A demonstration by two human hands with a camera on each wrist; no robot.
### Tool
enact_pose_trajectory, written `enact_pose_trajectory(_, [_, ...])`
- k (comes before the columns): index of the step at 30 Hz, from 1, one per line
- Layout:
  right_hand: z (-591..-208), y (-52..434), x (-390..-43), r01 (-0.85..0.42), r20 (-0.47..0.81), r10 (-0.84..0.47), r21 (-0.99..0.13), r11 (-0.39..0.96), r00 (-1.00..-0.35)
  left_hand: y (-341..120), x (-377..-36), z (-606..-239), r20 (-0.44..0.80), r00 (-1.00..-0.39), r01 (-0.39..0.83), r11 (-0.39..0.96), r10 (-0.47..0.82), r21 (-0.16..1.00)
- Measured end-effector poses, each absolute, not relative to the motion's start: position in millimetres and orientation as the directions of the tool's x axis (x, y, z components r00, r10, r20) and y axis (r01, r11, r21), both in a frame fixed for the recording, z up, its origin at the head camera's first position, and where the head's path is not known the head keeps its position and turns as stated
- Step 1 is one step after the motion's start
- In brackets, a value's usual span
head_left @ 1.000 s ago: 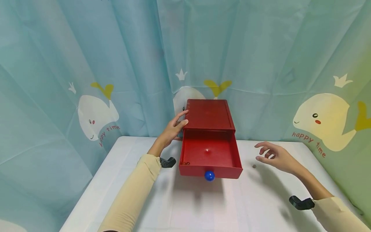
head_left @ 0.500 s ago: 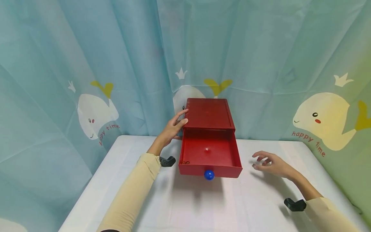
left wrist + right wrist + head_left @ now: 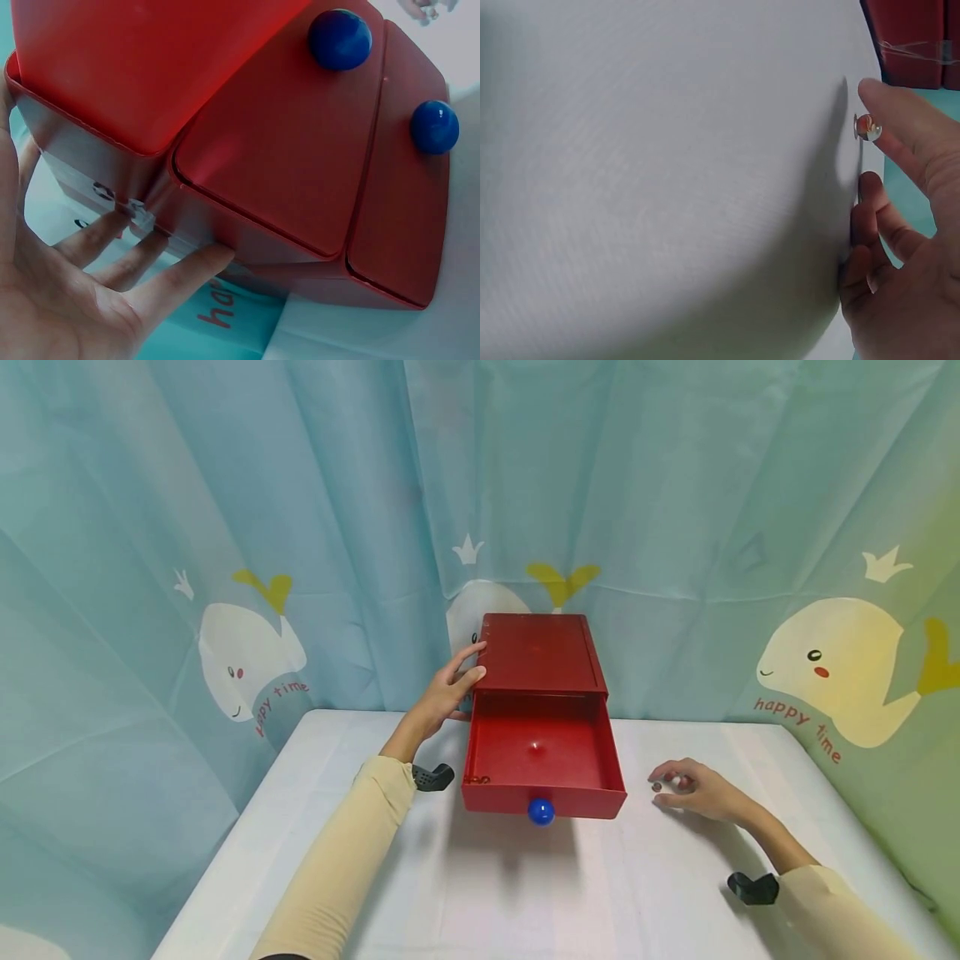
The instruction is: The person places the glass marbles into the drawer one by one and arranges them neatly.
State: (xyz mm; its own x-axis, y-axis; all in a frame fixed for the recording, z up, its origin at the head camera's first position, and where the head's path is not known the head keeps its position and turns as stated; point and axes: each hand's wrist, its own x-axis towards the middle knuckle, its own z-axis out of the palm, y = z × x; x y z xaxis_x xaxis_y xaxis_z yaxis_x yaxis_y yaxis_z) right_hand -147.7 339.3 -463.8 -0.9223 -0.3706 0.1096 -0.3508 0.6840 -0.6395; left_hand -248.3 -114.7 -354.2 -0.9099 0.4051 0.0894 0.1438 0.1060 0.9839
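Observation:
A red drawer cabinet [image 3: 542, 652] with blue knobs stands at the back of the table, its top drawer [image 3: 510, 743] pulled out. My left hand [image 3: 442, 697] rests spread against the cabinet's left side; in the left wrist view its fingers [image 3: 184, 281] lie nearly straight along that wall. Right of the drawer, a small clear glass marble [image 3: 868, 127] with an orange swirl lies on the white table. My right hand [image 3: 701, 792] is low over the table, thumb and forefinger on either side of the marble, with a gap showing beside it.
A few small amber-coloured marbles [image 3: 477, 780] lie in the drawer's front left corner. Two more drawers with blue knobs [image 3: 435, 127] sit pushed in below. A whale-print curtain [image 3: 675, 527] hangs close behind the white table [image 3: 360, 877].
My right hand has come down and slightly left, its thumb and forefinger now around the marble on the table. My left hand and the pulled-out drawer stay put.

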Motion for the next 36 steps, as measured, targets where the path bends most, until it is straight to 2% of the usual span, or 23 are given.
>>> enact_pose_trajectory(18, [-468.4, 342.3, -150.4, -0.352, 0.13, -0.345, -0.593, 0.724, -0.929, -113.6, -247.9, -352.3, 0.076, -0.918, 0.129, 0.112, 0.39, 0.985])
enact_pose_trajectory(27, [-467.4, 341.3, -149.8, -0.298, 0.073, -0.318, -0.593, 0.748, -0.945, -113.8, -247.2, -352.4, 0.072, -0.916, 0.129, 0.119, 0.394, 0.985])
enact_pose_trajectory(36, [-465.7, 338.0, -147.7, -0.297, 0.069, -0.322, -0.602, 0.741, -0.944, -114.2, -248.3, -353.5, 0.071, -0.917, 0.127, 0.117, 0.392, 0.985])
